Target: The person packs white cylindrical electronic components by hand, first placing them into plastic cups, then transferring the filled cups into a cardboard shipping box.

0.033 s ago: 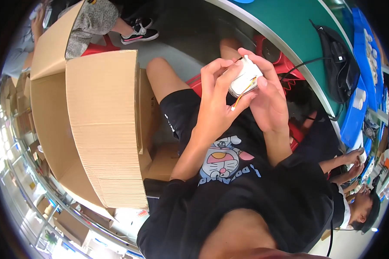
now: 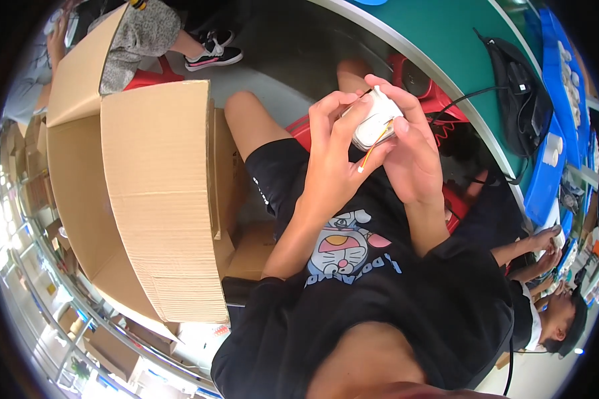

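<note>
Above my lap, both hands grip a small white plastic device (image 2: 377, 118) with rounded edges. My left hand (image 2: 339, 136) closes on its left side, the fingers over the top and the thumb at the lower edge. On the other side, my right hand (image 2: 412, 143) holds it between thumb and fingers. A thin red and yellow cable (image 2: 374, 151) comes out of the device and hangs toward my left thumb, with a small white connector (image 2: 360, 169) at its loose end. The underside of the device is hidden by my hands.
A large open cardboard box (image 2: 160, 199) stands at my left, its flap raised. To the right curves a green table (image 2: 439, 40) bearing a black pouch (image 2: 516, 93) with cables. Blue trays (image 2: 542, 179) line its far side. Other people sit at the upper left and lower right.
</note>
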The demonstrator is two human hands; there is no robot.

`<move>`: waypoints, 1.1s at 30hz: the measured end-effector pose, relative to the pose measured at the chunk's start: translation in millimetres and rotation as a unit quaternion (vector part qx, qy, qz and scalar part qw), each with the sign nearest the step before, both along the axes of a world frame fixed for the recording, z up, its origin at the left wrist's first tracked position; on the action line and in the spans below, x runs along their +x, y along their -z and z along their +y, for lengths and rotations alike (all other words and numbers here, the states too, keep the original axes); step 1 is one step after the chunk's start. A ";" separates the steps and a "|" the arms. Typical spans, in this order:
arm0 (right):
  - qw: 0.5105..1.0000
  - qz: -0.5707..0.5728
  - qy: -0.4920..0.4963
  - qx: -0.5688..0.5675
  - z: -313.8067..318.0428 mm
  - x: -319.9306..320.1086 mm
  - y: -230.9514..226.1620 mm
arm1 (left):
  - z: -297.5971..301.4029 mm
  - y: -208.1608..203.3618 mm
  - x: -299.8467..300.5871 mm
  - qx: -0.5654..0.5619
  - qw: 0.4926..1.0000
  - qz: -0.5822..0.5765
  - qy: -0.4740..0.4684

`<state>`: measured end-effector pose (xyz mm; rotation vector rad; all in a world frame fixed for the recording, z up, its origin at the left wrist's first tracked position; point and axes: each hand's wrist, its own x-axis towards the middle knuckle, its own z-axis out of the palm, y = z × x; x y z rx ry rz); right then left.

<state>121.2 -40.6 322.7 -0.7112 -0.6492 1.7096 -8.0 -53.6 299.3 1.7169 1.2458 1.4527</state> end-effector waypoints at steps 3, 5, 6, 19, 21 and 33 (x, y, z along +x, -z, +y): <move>0.999 -0.034 0.024 -0.011 0.1 -3.5 0.3 | 3.4 7.6 7.4 0.015 1.000 0.006 -0.008; 0.995 -0.087 0.040 0.019 -0.1 -3.6 8.1 | 1.2 12.3 10.6 0.002 1.000 0.002 0.001; 0.988 -0.137 0.051 0.048 0.3 -4.3 11.3 | -0.6 13.1 11.3 -0.013 1.000 0.000 0.006; 0.852 -0.289 0.257 0.354 38.7 -3.5 22.7 | -4.6 -20.7 57.9 -0.153 0.911 -0.382 0.014; 0.861 -0.260 0.233 0.369 41.2 0.9 15.1 | -8.5 -26.1 64.6 -0.148 0.912 -0.383 0.007; 0.936 -0.253 0.141 0.199 36.4 21.8 5.1 | 9.3 -14.0 54.2 -0.251 0.819 -0.505 0.105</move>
